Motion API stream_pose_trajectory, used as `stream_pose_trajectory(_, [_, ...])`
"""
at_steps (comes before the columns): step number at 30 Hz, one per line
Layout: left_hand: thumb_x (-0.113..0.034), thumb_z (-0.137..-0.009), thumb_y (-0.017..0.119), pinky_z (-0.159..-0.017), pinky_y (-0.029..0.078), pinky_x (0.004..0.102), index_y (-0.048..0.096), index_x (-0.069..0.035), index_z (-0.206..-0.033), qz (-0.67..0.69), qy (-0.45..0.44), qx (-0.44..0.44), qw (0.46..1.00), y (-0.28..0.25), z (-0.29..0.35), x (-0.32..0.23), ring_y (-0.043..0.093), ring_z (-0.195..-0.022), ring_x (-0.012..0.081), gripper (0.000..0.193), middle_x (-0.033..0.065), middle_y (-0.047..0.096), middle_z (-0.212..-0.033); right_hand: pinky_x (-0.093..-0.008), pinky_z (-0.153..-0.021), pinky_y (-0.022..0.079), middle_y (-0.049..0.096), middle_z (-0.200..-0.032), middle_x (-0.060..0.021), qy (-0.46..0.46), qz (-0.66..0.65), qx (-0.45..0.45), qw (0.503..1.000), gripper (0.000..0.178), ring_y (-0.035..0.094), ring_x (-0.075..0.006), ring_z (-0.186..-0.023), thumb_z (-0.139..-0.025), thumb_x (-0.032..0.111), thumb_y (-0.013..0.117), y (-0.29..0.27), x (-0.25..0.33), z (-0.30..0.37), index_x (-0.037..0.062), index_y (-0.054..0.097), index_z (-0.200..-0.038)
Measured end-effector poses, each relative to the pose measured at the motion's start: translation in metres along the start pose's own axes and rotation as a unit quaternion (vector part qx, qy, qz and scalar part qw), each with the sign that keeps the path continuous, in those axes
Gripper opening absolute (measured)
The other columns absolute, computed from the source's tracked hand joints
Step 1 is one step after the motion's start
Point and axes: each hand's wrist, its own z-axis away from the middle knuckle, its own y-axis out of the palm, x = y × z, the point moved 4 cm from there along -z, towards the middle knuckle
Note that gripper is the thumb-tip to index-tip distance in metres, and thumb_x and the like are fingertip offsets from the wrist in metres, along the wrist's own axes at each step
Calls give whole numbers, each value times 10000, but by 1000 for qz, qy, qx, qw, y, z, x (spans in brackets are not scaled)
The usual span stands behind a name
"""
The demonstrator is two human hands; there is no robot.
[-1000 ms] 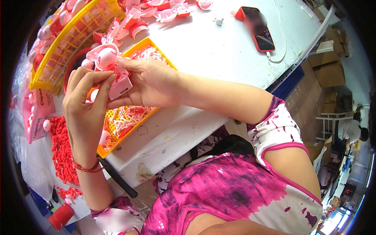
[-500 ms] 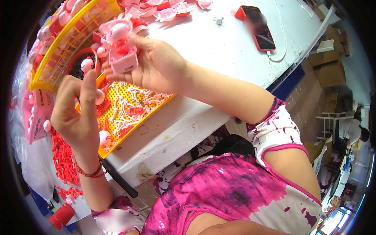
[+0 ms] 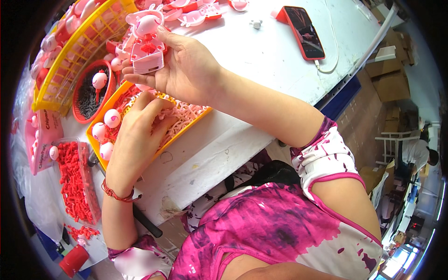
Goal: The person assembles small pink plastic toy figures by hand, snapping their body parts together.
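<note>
In upper left part of head view, just past far side of yellow tray (image 3: 186, 129): pink toy (image 3: 148, 42), in right hand (image 3: 193, 65). Ball-shaped pale pink head set in thin eared shell; small red parts at middle; box-like pink base with dark slot low on front. Head end pointing away from wearer's body.

Right hand partly closed, toy pinched at side by thumb, fingers spread beneath. Left hand (image 3: 137, 135) down in tray among small pink pieces (image 3: 179, 114), fingers curled; fingertips partly hidden, so impossible to tell whether holding anything. Pale pink balls (image 3: 112, 118) at tray's left end, near left hand.

Edges: tray's near rim close to front edge of white table (image 3: 252, 60). Tight on left, with tall yellow basket (image 3: 70, 70), round red basket (image 3: 113, 81) of dark bits, and red parts (image 3: 74, 182) in clear box (image 3: 95, 200) close together. Loose pink shells (image 3: 193, 18) beyond toy. Most room to right: broad stretch of tabletop between right forearm and red-cased phone (image 3: 304, 35), as far as curved right-hand edge.
</note>
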Motion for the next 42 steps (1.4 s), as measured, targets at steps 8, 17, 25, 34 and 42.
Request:
stream_pose_trajectory(8, [-35, -840, 661, -697, 497, 350, 634, 19, -943, -1, 1, -25, 1000, -9, 1, -5, 633, -782, 291, 119, 138, 614, -910, -429, -899, 534, 587, -1083, -161, -6, 26, -20, 999, 445, 603, -273, -1017, -1055, 378, 253, -2, 0, 2, 17, 445, -1229])
stream_pose_trajectory(17, [-19, -839, 663, -679, 511, 306, 643, 20, -980, -1, 20, -52, 998, -29, 5, -12, 668, -736, 218, 147, 129, 670, -869, -417, -922, 518, 578, -1128, -142, 20, 23, -26, 999, 458, 596, -283, -1025, -1053, 383, 251, 0, -8, 4, 14, 448, -1239])
stream_pose_trajectory(25, [24, -832, 616, -670, 507, 309, 642, 12, -986, -16, 3, -52, 999, -30, 5, -17, 666, -736, 208, 157, 123, 661, -838, -409, -896, 525, 573, -1124, -130, 22, 33, -32, 999, 463, 595, -282, -1016, -1054, 379, 247, 0, -7, 6, 7, 452, -1239])
stream_pose_trajectory(34, [25, -814, 648, -658, 505, 304, 650, 11, -990, -23, 45, -46, 998, -33, 4, -18, 658, -725, 214, 177, 119, 643, -843, -418, -909, 517, 569, -1127, -130, 13, 29, -17, 999, 462, 593, -281, -1019, -1055, 376, 242, 2, -9, 5, 10, 452, -1243])
stream_pose_trajectory(42, [74, -826, 672, -694, 503, 214, 651, 26, -997, 97, 2, -118, 988, -45, 5, -17, 630, -770, 66, 179, 39, 670, -843, -416, -956, 504, 565, -1127, -118, 14, -2, 6, 1000, 438, 591, -272, -1048, -1059, 361, 247, -1, -14, 4, 26, 430, -1273])
